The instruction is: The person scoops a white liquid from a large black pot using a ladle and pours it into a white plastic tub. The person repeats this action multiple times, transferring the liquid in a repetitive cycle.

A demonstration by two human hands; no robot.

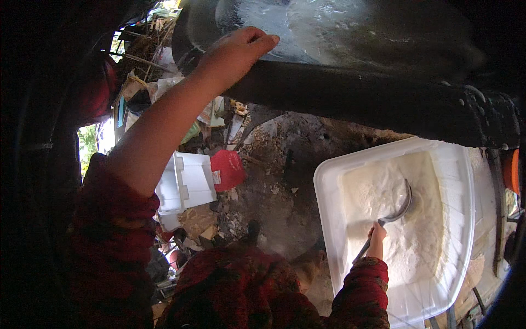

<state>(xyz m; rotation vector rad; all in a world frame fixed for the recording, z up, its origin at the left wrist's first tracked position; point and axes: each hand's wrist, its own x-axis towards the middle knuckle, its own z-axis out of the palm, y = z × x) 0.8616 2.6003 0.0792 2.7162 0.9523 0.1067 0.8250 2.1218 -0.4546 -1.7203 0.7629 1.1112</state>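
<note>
My right hand (376, 232) grips the handle of a metal ladle (395, 215). The ladle's round bowl lies partly sunk in a thick, off-white liquid (415, 251). A large white plastic tub (458, 230) holds this liquid on my right. My left hand (242, 49) reaches forward over the near rim of a wide, dark vessel (312, 78). Its fingers are curled together, and nothing shows between them. Inside the vessel, a shiny, pale wet layer (267, 20) covers part of the surface. Whether the left hand touches the rim is hard to tell.
White plastic bins (197, 181) stand at the left beside a red item (228, 170) bearing writing. Scraps and wood chips litter the dark ground (283, 205). Piled sticks and bags (152, 74) lie at the far left. An orange object (511, 170) shows at the right edge.
</note>
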